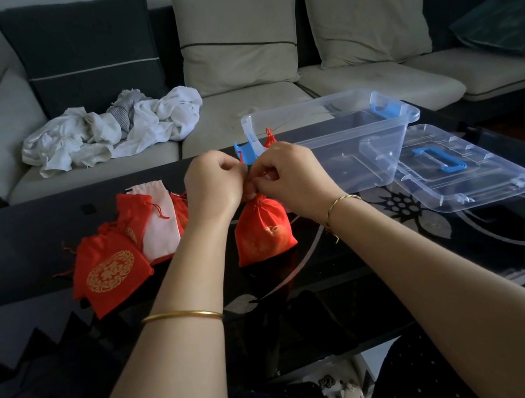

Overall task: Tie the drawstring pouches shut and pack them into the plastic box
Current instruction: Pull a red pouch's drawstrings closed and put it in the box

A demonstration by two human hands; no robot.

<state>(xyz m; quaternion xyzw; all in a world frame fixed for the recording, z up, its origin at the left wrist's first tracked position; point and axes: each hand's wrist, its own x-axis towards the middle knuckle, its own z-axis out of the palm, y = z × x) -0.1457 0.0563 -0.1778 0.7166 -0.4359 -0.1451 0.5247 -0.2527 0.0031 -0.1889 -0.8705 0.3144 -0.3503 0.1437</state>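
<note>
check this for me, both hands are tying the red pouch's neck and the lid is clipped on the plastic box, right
Not the lid. The left hand and right hand do pinch the neck of the red pouch, but the lid is off the plastic box, lying on the table beside it, as the head view shows.

No words, brands or numbers can be read anywhere before me. The flat red pouch [112, 258] at my left on the worktop [401, 245] bears a round gold emblem [110, 271], its central character too blurred to make out.
</note>
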